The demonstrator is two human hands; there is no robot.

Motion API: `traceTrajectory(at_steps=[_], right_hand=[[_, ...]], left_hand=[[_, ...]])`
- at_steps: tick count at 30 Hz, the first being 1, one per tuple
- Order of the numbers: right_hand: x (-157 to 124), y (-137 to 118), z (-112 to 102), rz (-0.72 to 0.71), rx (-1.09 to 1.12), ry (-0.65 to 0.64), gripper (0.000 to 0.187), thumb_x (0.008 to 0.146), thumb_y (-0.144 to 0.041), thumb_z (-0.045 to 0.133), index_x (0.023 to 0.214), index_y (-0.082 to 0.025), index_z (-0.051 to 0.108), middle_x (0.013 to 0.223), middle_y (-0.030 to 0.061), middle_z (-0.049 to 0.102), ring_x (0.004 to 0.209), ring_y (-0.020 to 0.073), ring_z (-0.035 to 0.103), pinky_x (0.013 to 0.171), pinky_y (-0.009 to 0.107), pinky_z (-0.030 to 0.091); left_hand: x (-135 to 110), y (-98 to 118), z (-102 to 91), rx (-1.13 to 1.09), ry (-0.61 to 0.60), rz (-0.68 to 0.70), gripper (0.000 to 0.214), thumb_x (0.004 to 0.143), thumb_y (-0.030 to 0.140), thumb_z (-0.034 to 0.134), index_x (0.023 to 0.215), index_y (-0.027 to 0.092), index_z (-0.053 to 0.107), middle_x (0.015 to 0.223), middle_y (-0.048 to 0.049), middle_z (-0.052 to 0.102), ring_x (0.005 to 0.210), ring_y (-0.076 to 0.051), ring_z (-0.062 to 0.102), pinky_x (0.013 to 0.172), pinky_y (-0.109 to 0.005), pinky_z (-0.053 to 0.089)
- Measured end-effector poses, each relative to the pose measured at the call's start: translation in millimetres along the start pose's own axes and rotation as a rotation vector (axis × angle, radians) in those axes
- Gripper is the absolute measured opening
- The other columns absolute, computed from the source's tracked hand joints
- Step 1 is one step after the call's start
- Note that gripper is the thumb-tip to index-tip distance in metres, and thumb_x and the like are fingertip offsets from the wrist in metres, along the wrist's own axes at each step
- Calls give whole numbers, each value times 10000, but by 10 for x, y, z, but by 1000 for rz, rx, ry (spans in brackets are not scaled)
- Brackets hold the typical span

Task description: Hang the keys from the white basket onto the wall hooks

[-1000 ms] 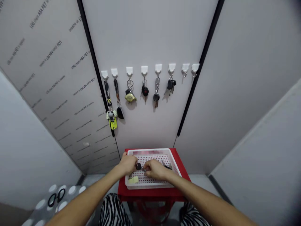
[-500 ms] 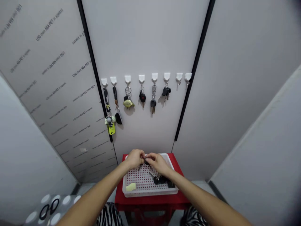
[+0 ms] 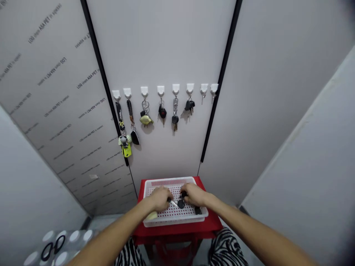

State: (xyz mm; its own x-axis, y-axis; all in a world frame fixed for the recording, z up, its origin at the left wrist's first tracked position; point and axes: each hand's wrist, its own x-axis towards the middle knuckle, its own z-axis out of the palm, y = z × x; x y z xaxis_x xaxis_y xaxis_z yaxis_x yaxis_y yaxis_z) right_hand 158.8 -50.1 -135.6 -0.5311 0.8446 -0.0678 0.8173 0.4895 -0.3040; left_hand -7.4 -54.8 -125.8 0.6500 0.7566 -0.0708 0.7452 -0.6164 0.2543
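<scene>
Over a white perforated basket (image 3: 181, 222), my left hand (image 3: 160, 198) is closed on a key (image 3: 173, 203) with a dark head. Its silver blade points right and down. My right hand (image 3: 194, 195) has its fingers closed around a bunch of black-headed keys (image 3: 183, 194), partly hidden by them. A round dark key head (image 3: 181, 204) lies just below, between both hands; whether it joins the right hand's bunch I cannot tell. Another dark fob (image 3: 198, 210) rests at the basket's right side. A pale yellow piece (image 3: 151, 215) sits at the near left corner, partly behind my left forearm.
The basket stands on a red stool (image 3: 177, 231) by the wall. Several white hooks (image 3: 161, 90) run across the wall; key sets hang from most, including one with a yellow-green fob (image 3: 126, 150), and the two rightmost hold none. White-capped bottles (image 3: 74, 236) stand at lower left.
My hands have moved apart and lower over the basket, from meeting at its far side. My left hand now shows a key, and my right hand is on the bunch. The view has shifted slightly.
</scene>
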Motion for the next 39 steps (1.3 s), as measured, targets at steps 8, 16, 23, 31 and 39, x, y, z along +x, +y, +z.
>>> traceTrajectory(at_steps=[8, 16, 23, 31, 39], right_hand=[[74, 59, -277, 193, 749, 129, 145, 614, -208, 415, 661, -120, 519, 503, -18, 515, 398, 47, 419, 402, 164, 327], [168, -142, -507, 229, 1067, 177, 176, 576, -293, 481, 613, -121, 477, 423, -51, 470, 344, 38, 415, 373, 168, 343], [168, -117, -649, 225, 1067, 274, 152, 568, -267, 483, 555, -122, 437, 410, -57, 441, 324, 33, 393, 362, 172, 332], [189, -135, -690, 179, 1082, 333, 116, 562, -236, 451, 603, -128, 459, 452, -54, 433, 376, 40, 380, 381, 180, 338], [154, -92, -814, -5, 800, 467, 290, 595, -208, 472, 872, -132, 513, 846, 46, 552, 749, 121, 484, 716, 261, 347]], left_hand=[[-101, -59, -104, 119, -125, -285, 172, 542, 136, 441, 625, 95, 586, 691, -156, 588, 681, -252, 520, 617, -364, 367], [265, 74, -210, -705, 433, -185, 264, 560, 180, 485, 816, 118, 501, 742, -31, 558, 663, -106, 480, 624, -212, 364], [322, 83, -441, -1176, 389, -185, 70, 541, 136, 485, 605, 110, 497, 531, 33, 489, 506, -59, 417, 544, -191, 332], [369, 87, -670, -1162, 433, -287, 100, 509, 44, 461, 583, 109, 470, 442, 61, 442, 425, -41, 376, 480, -183, 296], [408, 176, -1019, -1077, 488, -161, 75, 544, 68, 459, 600, 116, 472, 438, 72, 417, 398, -32, 357, 427, -167, 277]])
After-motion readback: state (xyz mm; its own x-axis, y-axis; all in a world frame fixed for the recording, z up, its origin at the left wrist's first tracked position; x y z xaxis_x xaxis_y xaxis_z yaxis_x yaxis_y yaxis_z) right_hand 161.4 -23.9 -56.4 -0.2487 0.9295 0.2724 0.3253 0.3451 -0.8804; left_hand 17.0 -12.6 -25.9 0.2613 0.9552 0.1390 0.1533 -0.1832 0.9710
